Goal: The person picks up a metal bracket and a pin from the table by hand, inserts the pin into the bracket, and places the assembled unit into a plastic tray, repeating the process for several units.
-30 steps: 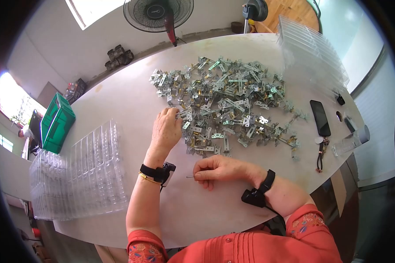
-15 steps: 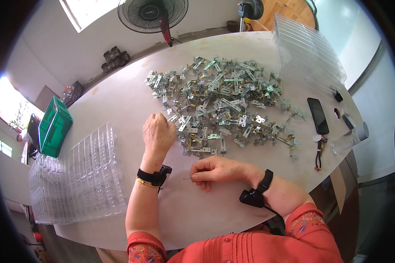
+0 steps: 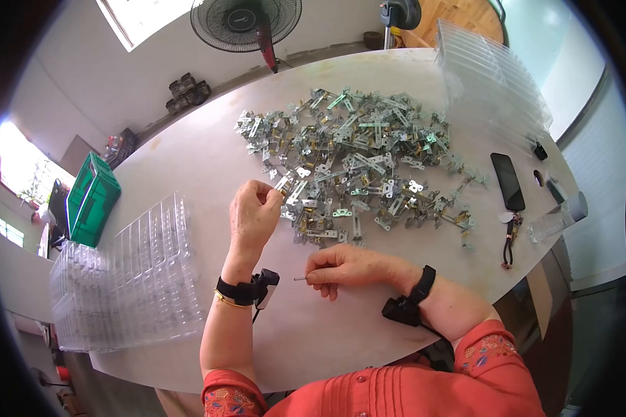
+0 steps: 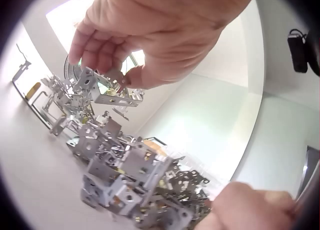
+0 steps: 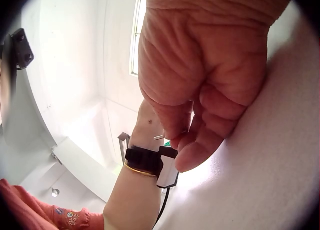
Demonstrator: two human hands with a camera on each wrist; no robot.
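Note:
At the near left edge of a heap of small metal brackets (image 3: 368,163), my left hand (image 3: 252,217) pinches one bracket (image 4: 116,98) between thumb and fingers. In the left wrist view that bracket is raised over the heap, with bent silver plates and punched holes. Close to the table just below the heap, my right hand (image 3: 351,267) holds a thin metal pin (image 3: 300,279) between thumb and forefinger. The pin's tip points left, toward the left wrist; the rest of it is hidden in the fingers.
Clear plastic trays (image 3: 149,271) stand at the left and more trays (image 3: 490,83) at the back right. A green crate (image 3: 94,198) is beyond the left edge. A phone (image 3: 508,182) and a clear bottle (image 3: 558,219) lie at the right.
My left hand has drawn back from the heap's edge toward me, and a bracket now shows at its fingertips. The right hand stays in place with the pin.

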